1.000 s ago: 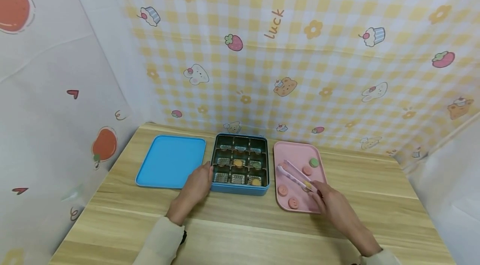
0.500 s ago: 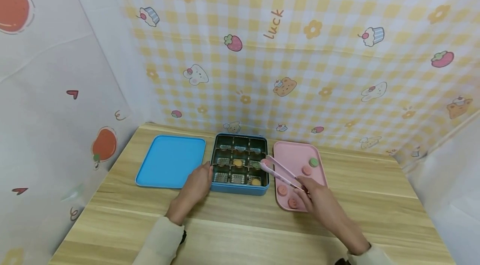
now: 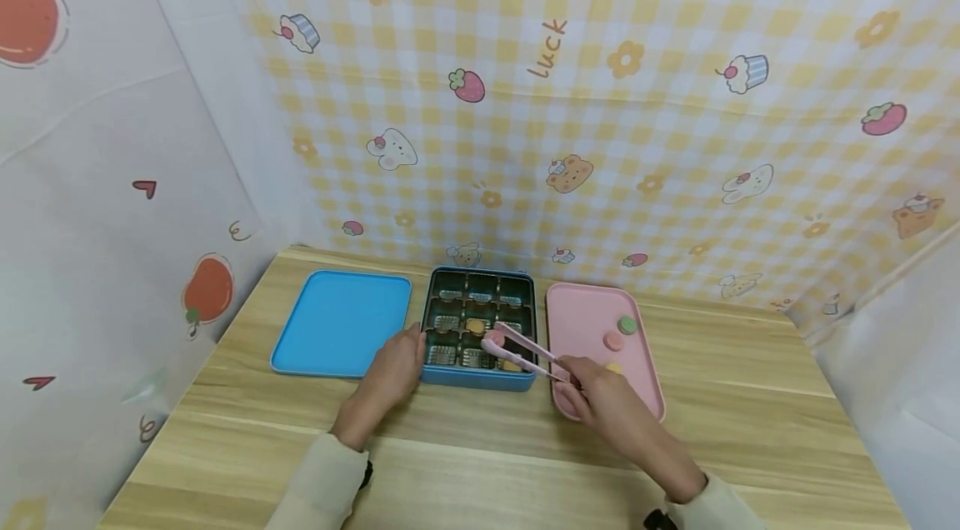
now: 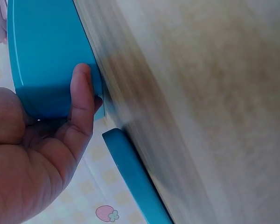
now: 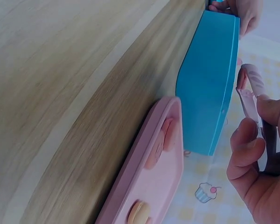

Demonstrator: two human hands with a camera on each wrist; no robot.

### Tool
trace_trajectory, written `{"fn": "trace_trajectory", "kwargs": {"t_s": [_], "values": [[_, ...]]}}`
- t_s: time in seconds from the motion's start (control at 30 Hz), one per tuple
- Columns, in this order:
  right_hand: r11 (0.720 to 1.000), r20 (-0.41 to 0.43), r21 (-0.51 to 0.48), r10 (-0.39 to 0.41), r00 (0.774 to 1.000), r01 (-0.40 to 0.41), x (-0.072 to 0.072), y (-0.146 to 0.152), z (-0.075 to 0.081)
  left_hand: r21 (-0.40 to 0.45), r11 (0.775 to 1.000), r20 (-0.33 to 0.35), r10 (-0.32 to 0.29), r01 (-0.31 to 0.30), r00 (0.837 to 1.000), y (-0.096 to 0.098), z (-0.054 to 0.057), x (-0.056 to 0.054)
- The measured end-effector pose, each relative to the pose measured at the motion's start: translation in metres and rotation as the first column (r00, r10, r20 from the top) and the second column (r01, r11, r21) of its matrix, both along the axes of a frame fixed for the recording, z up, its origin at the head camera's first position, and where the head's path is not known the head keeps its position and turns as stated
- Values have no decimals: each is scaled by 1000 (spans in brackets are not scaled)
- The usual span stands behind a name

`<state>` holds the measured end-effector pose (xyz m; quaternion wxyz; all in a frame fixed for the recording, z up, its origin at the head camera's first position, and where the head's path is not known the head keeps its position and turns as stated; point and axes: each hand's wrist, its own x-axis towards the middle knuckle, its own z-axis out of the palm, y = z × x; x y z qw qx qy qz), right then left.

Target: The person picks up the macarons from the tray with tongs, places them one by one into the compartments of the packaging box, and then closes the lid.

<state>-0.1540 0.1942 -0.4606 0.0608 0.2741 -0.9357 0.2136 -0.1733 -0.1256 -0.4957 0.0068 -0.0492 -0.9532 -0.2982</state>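
A blue box [image 3: 477, 381] holds a dark insert of small compartments. My left hand [image 3: 393, 365] grips its front left corner; in the left wrist view one finger lies along the box's wall [image 4: 51, 56]. With my right hand [image 3: 615, 403] I hold pink tongs [image 3: 516, 357], their tips above the box. Between those tips is a pink macaron [image 3: 494, 337]. One yellow macaron [image 3: 476, 327] sits in the middle compartment, and another yellow macaron [image 3: 513, 365] in the front right one, partly behind the tongs. The tongs also cover much of the middle right compartment.
Right of the box lies a pink tray [image 3: 587, 307] with a green macaron [image 3: 627, 325], a pink macaron [image 3: 613, 340] and a yellow macaron [image 5: 139, 213]. More pink macarons [image 5: 170, 135] show in the right wrist view. A flat blue lid [image 3: 345, 322] lies left of the box.
My right hand has moved left from the tray to above the box, with the pink macaron lifted in the tongs. The left hand and the box have stayed in place.
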Motion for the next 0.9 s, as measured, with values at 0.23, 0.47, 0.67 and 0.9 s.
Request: {"fn": "trace_trajectory", "kwargs": {"t_s": [0.23, 0.47, 0.67, 0.9], "values": [[998, 51, 0, 60, 997, -60, -2, -7, 1, -5, 1000, -8, 0, 0, 1000, 0, -2, -1], [997, 63, 27, 72, 995, -74, -2, -11, 1, 15, 1000, -5, -2, 2, 1000, 0, -1, -1], [997, 66, 31, 74, 995, -76, -2, -14, -1, 20, 1000, -28, -3, 3, 1000, 0, -1, 0], [997, 74, 34, 71, 995, -74, -2, -15, -3, 8, 1000, -35, -5, 5, 999, 0, -1, 0]]}}
